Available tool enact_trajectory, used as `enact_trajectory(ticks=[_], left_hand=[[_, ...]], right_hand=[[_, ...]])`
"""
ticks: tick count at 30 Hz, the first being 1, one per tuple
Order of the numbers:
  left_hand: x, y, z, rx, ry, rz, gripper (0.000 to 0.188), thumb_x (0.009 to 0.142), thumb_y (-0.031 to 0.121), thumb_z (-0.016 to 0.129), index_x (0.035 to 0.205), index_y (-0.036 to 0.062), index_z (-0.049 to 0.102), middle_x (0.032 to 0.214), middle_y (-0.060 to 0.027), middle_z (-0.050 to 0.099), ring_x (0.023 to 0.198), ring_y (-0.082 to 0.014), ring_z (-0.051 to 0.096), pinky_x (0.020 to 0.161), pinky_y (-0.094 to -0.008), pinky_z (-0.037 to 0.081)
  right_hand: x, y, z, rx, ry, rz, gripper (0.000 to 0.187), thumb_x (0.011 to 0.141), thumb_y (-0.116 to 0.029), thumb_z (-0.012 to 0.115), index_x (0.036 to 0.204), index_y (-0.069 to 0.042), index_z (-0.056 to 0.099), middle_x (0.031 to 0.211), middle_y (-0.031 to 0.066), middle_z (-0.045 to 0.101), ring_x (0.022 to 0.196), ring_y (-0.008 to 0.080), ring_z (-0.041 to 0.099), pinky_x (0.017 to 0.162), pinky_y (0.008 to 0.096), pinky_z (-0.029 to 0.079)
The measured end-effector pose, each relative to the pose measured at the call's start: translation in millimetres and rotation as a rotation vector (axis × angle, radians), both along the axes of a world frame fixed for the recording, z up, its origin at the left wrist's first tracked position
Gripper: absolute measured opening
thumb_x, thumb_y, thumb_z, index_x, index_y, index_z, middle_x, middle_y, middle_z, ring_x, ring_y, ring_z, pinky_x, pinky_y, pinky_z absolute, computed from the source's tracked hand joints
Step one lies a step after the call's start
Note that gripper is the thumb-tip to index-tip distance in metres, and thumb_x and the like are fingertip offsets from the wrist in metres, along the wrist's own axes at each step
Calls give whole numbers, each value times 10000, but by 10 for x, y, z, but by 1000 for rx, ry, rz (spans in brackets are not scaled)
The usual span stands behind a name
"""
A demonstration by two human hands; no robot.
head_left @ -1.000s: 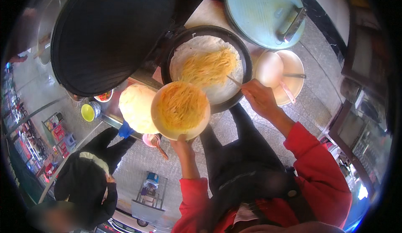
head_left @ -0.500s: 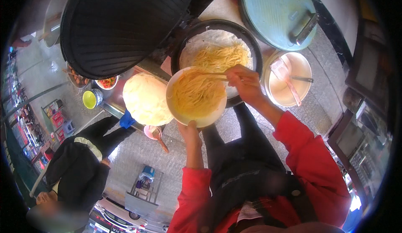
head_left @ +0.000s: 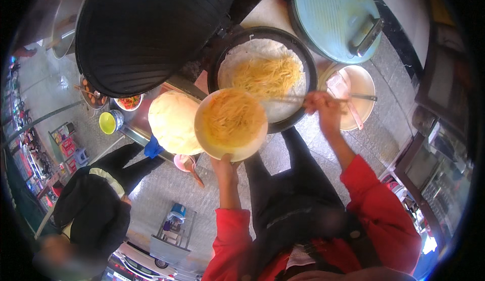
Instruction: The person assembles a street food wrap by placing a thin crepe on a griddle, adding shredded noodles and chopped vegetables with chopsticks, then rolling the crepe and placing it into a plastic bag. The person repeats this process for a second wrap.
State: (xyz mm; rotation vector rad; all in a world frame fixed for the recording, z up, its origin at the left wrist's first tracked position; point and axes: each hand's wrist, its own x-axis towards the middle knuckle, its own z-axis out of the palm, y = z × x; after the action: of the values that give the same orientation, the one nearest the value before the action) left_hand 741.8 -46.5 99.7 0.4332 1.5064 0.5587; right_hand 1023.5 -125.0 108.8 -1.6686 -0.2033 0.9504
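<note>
My left hand (head_left: pixel 226 167) is closed on the lower rim of a white bowl (head_left: pixel 247 151), tilted a little and part full of yellow, shredded strips. To the right, my right hand (head_left: pixel 326 108) grips a pair of chopsticks (head_left: pixel 283 99), whose tips point left toward the bowl. Just beyond lies a round black griddle (head_left: pixel 311 76). On it rests a thin white flatbread (head_left: pixel 260 47), with a heap of yellow shreds (head_left: pixel 270 75) spread over its middle. The bowl stays in the air, overlapping the griddle's near left edge.
A ridged black lid (head_left: pixel 151 33) stands raised at the upper left. Round pale dough (head_left: pixel 172 117) sits left of the bowl. At right are a pale blue lid (head_left: pixel 333 18) and a batter tub (head_left: pixel 366 81) with a brush (head_left: pixel 339 85). Another person (head_left: pixel 91 205) is at lower left.
My right hand has moved right, drawing the chopsticks away from the bowl. The bowl has shifted slightly left and toward me. The shreds on the flatbread look more heaped.
</note>
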Motion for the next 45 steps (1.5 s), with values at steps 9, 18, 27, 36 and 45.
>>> enact_trajectory(ticks=[9, 18, 27, 36, 45], left_hand=[[113, -39, 0, -126, -160, -90, 533, 691, -28, 447, 1218, -32, 369, 1139, -204, 511, 960, -350, 587, 734, -459, 551], [-303, -30, -152, -93, -326, -34, 578, 705, -27, 457, 1270, -9, 337, 1184, -161, 478, 1054, -327, 524, 828, -449, 494], [-661, -128, -244, -87, -580, 189, 599, 716, -32, 486, 1291, -10, 319, 1261, -171, 444, 1159, -336, 458, 970, -482, 396], [-1073, 99, -411, -3, -562, 305, 568, 719, -17, 496, 1268, -10, 349, 1228, -152, 471, 1118, -324, 488, 932, -458, 427], [-2068, 909, -558, 177, -459, 549, 681, 669, -60, 466, 1317, 41, 283, 1253, -177, 424, 1160, -351, 442, 957, -529, 385]], right_hand=[[-495, 102, -5, 134, -296, 190, 219, 868, -105, 504, 1037, 18, 570, 999, 143, 605, 910, 263, 602, 784, 343, 496], [-568, 424, 671, 280, -627, 758, 186, 832, -89, 542, 996, -30, 608, 980, 113, 609, 904, 286, 577, 763, 368, 476], [-1355, 99, 518, 230, -765, 872, 296, 792, -64, 574, 1088, -74, 555, 1003, 126, 591, 822, 296, 589, 691, 371, 501], [-1773, 907, 821, 463, -872, 884, 252, 738, 8, 600, 986, -34, 601, 821, 110, 606, 703, 288, 587, 571, 340, 481], [-2848, 1998, -288, -3, -100, 707, 351, 770, -225, 682, 1032, -8, 594, 936, 85, 564, 737, 137, 558, 629, 268, 470]])
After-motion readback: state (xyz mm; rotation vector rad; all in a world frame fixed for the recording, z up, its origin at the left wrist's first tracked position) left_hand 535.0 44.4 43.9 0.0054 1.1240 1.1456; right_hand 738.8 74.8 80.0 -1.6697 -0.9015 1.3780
